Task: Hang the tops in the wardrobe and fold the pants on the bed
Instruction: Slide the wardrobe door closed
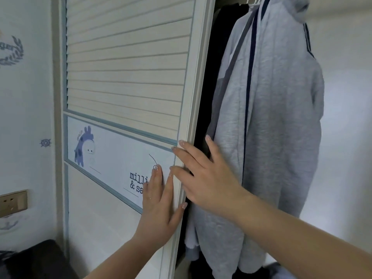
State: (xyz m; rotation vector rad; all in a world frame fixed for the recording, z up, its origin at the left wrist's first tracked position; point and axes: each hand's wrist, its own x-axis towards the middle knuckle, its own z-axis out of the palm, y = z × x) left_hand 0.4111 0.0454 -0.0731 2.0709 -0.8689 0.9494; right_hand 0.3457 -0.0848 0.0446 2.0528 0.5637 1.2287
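A grey zip-up top (277, 125) with dark stripes hangs inside the wardrobe at the right, in front of dark clothes (217, 67). The white sliding wardrobe door (124, 77) with slats and a cartoon panel fills the middle. My left hand (161, 200) lies flat on the door face near its right edge, fingers straight. My right hand (203, 176) presses its straight fingers on the door's edge frame, beside the grey top. No pants or bed are in view.
A wall with blue decals (12, 51) and a brass socket plate (13, 202) stands left of the wardrobe. A dark object (36, 258) sits at the bottom left. A white wall (346, 117) lies to the right.
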